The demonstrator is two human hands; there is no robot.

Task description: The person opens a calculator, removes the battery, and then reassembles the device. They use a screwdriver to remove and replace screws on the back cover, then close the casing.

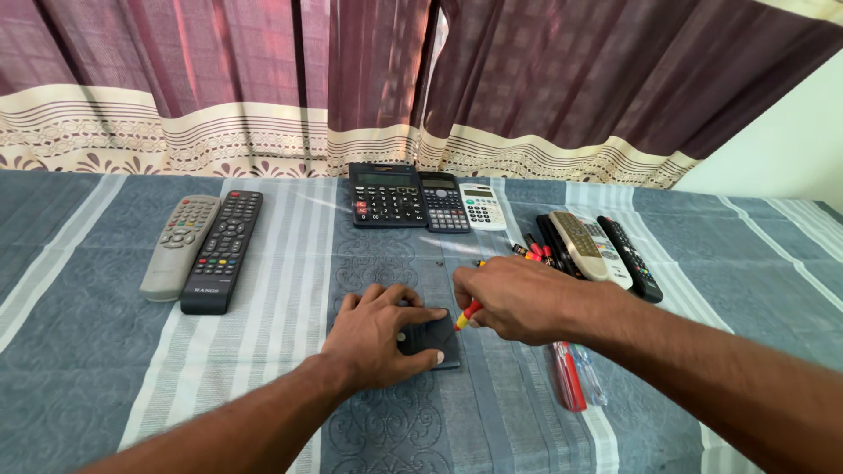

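Your left hand [382, 338] lies flat and spread on a small dark device [435, 338] in the near middle of the surface [105, 369], which has a blue and grey striped cloth. The thumb and first finger press on the device's top and near edge, so the hand pins it down and does not close around it. The device lies flat, just right of your palm.

Your right hand [518, 298] is closed around a small screwdriver [466, 314] with a red and yellow handle. The tool is tilted, and its tip comes down to the right edge of the device. I cannot tell if the tip really touches it.

Just right of your right forearm, on the near side, a red screwdriver [569, 377] and a clear blue one [590, 373] lie side by side. Farther to the right there is a group of remotes [606, 250], touching each other, with some small red and black tools [531, 248] just left of them.

At the far middle three calculators [426, 200] lie in a row, a big black one, a smaller dark one and a white one. At the far left a grey remote [178, 246] and a black remote [223, 250] lie side by side. Behind the surface hangs a dark red curtain [263, 79] with a cream border.
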